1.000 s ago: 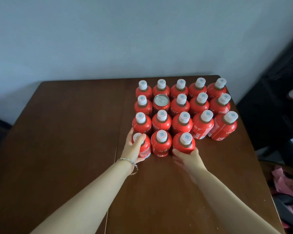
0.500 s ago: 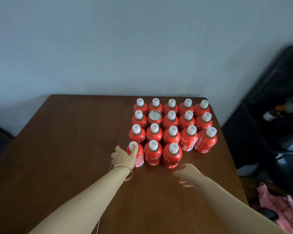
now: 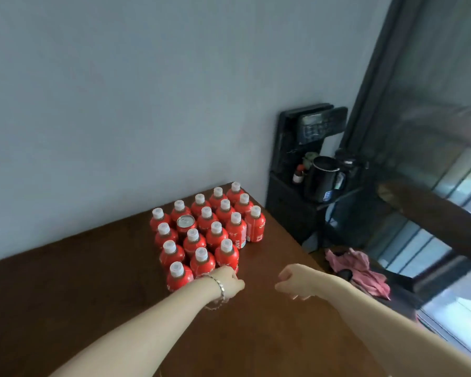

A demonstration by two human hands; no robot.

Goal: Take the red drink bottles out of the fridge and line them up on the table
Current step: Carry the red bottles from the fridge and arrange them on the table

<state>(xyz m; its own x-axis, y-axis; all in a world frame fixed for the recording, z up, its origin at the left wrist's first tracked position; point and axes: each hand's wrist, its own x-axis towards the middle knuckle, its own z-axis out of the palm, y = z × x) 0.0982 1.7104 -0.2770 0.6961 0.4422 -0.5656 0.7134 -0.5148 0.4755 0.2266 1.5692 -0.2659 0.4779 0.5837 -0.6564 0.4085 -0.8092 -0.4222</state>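
The brown surface [image 3: 93,295] carries the whole stock, packed toward its far right corner, probably to leave bare wood for further rows. The red drink bottles [image 3: 216,235] stand upright and touching in tight rows around one silver-topped can [image 3: 185,223], which fills a slot in the second row from the back. I count seventeen bottles: five in the row behind the can, four alongside it, five in the row just in front, and three in the unfinished nearest row. The left hand [image 3: 229,278] sits just in front of that nearest row, fingers curled in on nothing. The right hand [image 3: 294,281], further right of the can, is likewise loosely curled and empty
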